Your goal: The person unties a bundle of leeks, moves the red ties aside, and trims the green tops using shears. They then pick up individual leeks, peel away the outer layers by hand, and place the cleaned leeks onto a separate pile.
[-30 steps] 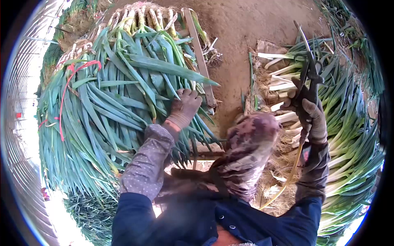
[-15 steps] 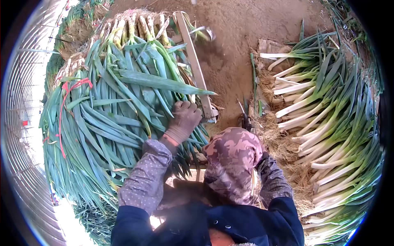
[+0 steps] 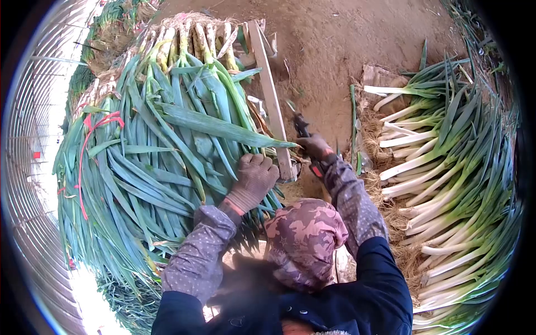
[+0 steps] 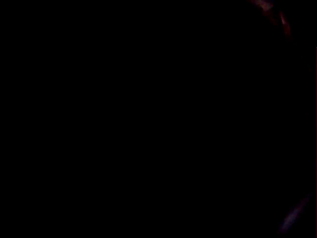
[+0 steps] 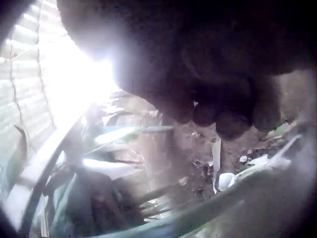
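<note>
In the head view my gloved left hand (image 3: 252, 180) curls its fingers round leek leaves at the right edge of a big pile of leeks (image 3: 151, 139). The stalks below that hand are hidden. My gloved right hand (image 3: 316, 147) grips a dark air blow gun (image 3: 301, 125) with a thin nozzle, just right of the pile and close to a long leaf tip. In the right wrist view the right hand (image 5: 223, 94) is a dark shape with curled fingertips above blurred leaves. The left wrist view is almost wholly black.
A wooden bar (image 3: 272, 92) borders the pile on the right. Beyond bare soil (image 3: 346, 44), a row of white-stemmed leeks (image 3: 430, 173) lies along the right side. Red twine (image 3: 86, 145) crosses the left leaves. My camouflage-covered knee (image 3: 307, 240) is between the two heaps.
My right hand has swung from over the white-stemmed leeks, down by the knee, then left to the pile's edge, with the air blow gun in it. My left hand has stayed at the leaves.
</note>
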`<control>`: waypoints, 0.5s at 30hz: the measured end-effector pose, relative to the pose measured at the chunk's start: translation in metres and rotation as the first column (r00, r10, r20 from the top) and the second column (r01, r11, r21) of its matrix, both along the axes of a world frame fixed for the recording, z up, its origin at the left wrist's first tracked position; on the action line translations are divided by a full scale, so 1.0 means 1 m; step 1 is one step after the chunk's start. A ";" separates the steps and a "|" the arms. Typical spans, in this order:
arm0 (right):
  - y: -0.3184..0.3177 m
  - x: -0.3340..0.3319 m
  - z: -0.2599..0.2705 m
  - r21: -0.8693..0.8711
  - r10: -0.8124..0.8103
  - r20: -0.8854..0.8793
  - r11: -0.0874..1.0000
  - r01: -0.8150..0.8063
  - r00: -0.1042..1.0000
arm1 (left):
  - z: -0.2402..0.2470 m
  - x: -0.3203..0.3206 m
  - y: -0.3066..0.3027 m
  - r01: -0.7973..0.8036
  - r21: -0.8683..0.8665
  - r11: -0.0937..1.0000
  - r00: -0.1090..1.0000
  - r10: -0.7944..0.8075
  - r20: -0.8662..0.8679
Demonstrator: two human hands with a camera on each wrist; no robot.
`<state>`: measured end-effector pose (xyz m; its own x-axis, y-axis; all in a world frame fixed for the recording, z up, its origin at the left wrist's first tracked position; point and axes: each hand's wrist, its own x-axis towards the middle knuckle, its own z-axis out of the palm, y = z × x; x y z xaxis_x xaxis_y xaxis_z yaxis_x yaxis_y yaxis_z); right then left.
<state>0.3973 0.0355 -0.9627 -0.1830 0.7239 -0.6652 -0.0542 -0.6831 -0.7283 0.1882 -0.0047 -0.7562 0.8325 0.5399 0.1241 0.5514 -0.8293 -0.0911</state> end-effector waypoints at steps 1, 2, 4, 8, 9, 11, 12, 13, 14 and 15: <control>0.008 -0.001 0.001 0.033 0.071 0.086 0.997 -0.075 0.994 | -0.001 0.000 0.000 0.004 -0.002 1.000 1.000 -0.004 0.004; 0.006 -0.001 0.003 0.052 0.008 -0.012 0.999 -0.007 1.000 | -0.002 -0.001 0.000 0.009 -0.004 1.000 1.000 -0.009 0.009; 0.003 0.001 0.007 0.077 -0.111 -0.210 0.989 0.129 0.971 | -0.003 -0.002 0.001 0.004 -0.004 1.000 1.000 -0.004 0.024; -0.064 0.049 0.015 -0.038 -0.334 -0.294 0.940 0.338 0.896 | -0.001 -0.001 -0.003 -0.021 -0.001 1.000 0.999 0.021 0.033; -0.088 0.062 0.015 -0.027 -0.312 -0.246 0.949 0.315 0.918 | -0.001 -0.001 -0.003 -0.016 -0.003 1.000 1.000 0.016 0.026; -0.138 0.075 0.008 -0.141 -0.389 -0.274 0.921 0.363 0.880 | -0.002 0.000 -0.002 -0.018 0.004 1.000 0.999 0.018 0.029; -0.153 0.075 0.013 -0.146 -0.358 -0.234 0.932 0.331 0.904 | -0.002 0.000 -0.002 -0.023 0.007 1.000 0.999 0.023 0.038; -0.166 0.078 0.021 -0.153 -0.326 -0.192 0.942 0.300 0.926 | -0.002 0.001 -0.002 -0.027 0.009 1.000 0.999 0.027 0.047; -0.172 0.080 0.026 -0.161 -0.294 -0.149 0.949 0.270 0.944 | -0.003 0.002 -0.002 -0.052 -0.022 0.998 0.998 0.052 0.032; -0.169 0.076 0.027 -0.145 -0.321 -0.158 0.943 0.300 0.934 | -0.004 0.003 -0.001 -0.075 -0.051 0.996 0.997 0.076 0.016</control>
<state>0.4728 -0.1330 -0.9361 -0.0836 0.6828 -0.7258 -0.3976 -0.6908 -0.6040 0.1915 -0.0062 -0.7602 0.7872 0.6068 0.1099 0.6135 -0.7887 -0.0398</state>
